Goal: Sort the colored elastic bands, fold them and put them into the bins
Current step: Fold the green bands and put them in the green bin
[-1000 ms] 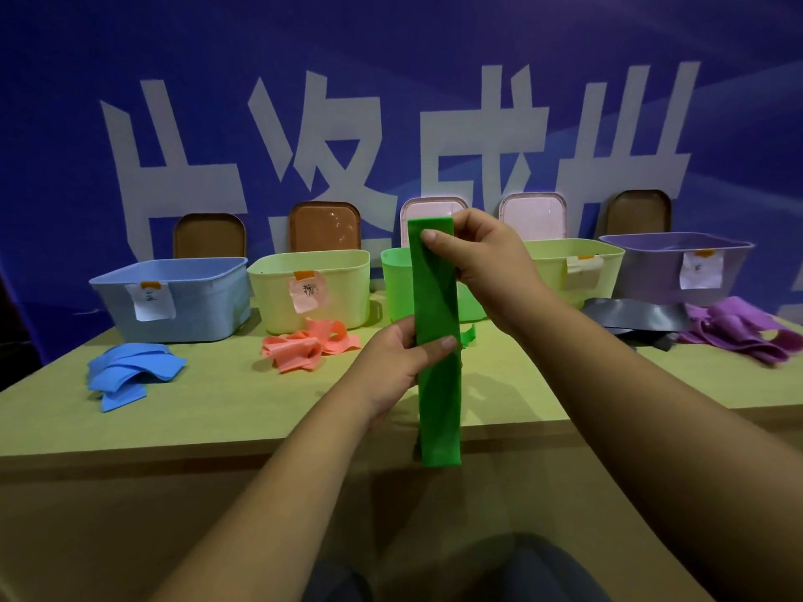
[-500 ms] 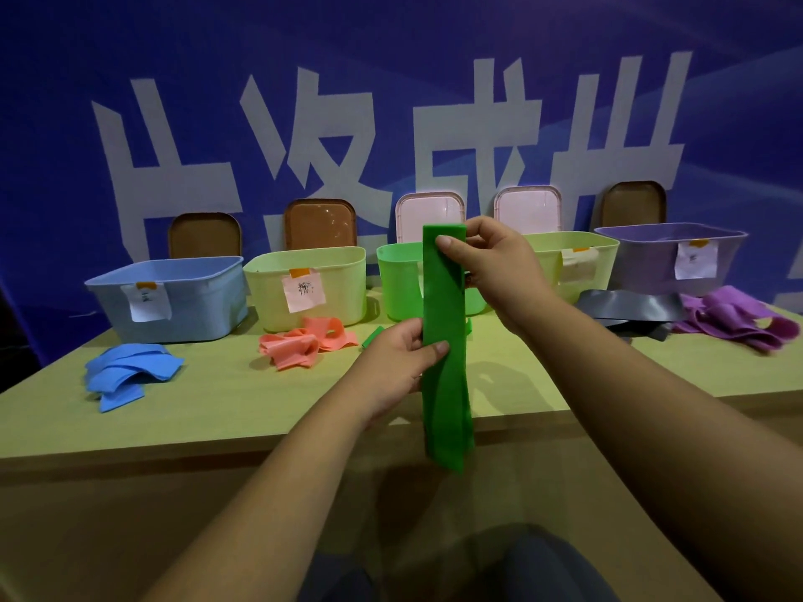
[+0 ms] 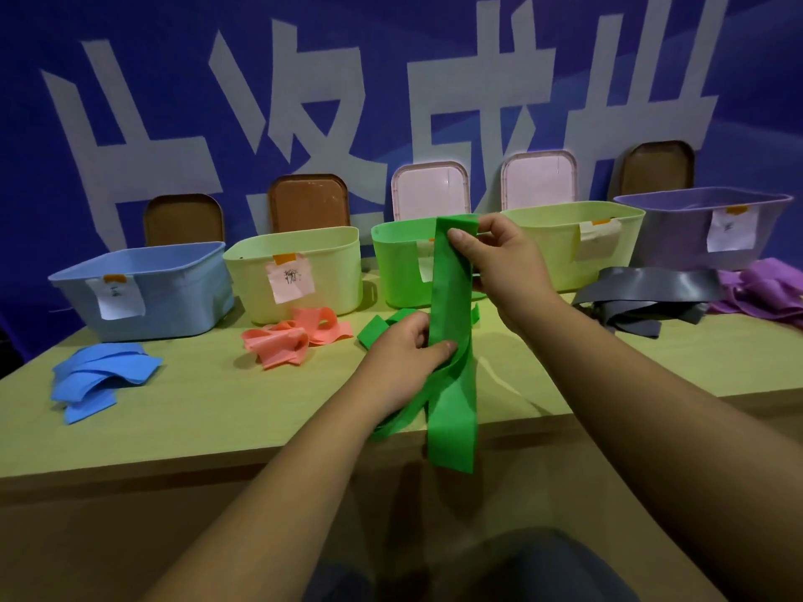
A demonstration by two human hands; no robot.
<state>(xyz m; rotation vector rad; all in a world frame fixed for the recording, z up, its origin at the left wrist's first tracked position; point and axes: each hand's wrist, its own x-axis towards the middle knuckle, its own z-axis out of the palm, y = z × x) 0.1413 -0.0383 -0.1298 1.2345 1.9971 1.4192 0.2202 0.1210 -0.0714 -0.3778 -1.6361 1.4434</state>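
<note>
Item: green elastic band (image 3: pixel 449 297), upright over the front edge of the table (image 3: pixel 217 406), before the green bin (image 3: pixel 395 267). Your right hand (image 3: pixel 499 262) pinched its top; your left hand (image 3: pixel 399 362) gripped mid-length, where slack had newly looped out. Fold begun; binning pending.

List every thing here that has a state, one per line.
green band, held upright, lower end hanging
left hand, grips band's middle
right hand, pinches band's top
green bin, uncovered
blue bands, loose pile
pink bands, loose pile
grey bands, loose pile
purple bands, loose pile
</note>
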